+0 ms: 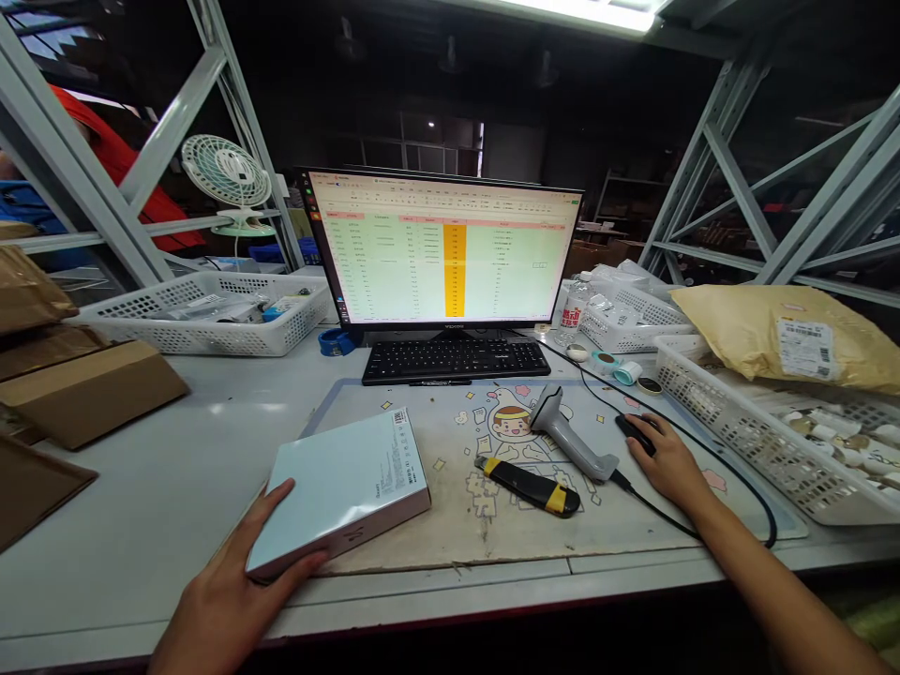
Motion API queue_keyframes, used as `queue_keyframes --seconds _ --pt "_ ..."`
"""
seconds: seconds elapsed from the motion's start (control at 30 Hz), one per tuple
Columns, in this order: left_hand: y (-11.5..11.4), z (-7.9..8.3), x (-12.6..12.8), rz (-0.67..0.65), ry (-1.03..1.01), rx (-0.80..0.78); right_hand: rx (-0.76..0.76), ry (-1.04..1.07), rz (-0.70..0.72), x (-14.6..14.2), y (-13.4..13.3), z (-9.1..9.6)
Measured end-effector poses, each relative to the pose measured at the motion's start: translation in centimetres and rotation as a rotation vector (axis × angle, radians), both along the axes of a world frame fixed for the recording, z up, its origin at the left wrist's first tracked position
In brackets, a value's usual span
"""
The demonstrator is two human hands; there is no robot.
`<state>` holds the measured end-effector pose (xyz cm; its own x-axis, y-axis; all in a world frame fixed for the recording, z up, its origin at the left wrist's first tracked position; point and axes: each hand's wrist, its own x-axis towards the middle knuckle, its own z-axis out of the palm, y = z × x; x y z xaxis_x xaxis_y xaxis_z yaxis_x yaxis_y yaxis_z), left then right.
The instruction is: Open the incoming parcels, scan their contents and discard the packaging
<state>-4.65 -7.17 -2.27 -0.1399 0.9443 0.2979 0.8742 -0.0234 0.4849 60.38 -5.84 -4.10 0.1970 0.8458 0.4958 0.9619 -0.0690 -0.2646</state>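
My left hand [232,586] grips the near corner of a flat white box [344,487] that lies on the desk, thumb along its front edge and a finger on top. My right hand [667,461] rests curled over a black computer mouse [635,431] on the desk mat. Between the hands lie a grey barcode scanner [571,434] and a black and yellow utility knife [529,485]. A monitor [444,248] with a spreadsheet stands behind a black keyboard [456,359].
White perforated baskets stand at the left [203,314] and right [745,422]; a yellow padded mailer [780,335] lies on the right one. Brown cardboard boxes [84,389] sit at the far left. A small fan [226,178] and shelving posts stand behind.
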Motion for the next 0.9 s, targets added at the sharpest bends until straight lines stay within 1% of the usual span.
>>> queue_keyframes --seconds 0.2,0.33,0.43,0.57,0.73,0.83,0.9 --pt "-0.4 0.6 0.7 -0.018 -0.026 0.017 0.006 0.005 0.021 -0.2 -0.2 0.3" --pt "-0.3 0.4 0.6 -0.034 -0.068 0.048 -0.022 -0.017 0.066 0.0 -0.4 0.3" --pt "0.0 0.1 0.1 -0.083 -0.084 0.073 -0.016 -0.038 0.088 0.6 -0.5 -0.2" --pt "0.1 -0.1 -0.5 -0.151 -0.069 0.076 0.003 -0.049 0.102 2.2 0.0 -1.5" --pt "-0.3 0.6 0.0 -0.142 -0.083 0.051 -0.01 -0.06 0.144 4.6 1.0 -2.8" --pt "-0.6 1.4 0.4 -0.122 -0.104 -0.002 -0.037 -0.055 0.129 5.5 1.4 -3.0" --pt "-0.8 1.7 0.5 -0.116 -0.121 -0.026 -0.052 -0.042 0.115 5.4 1.4 -2.9"
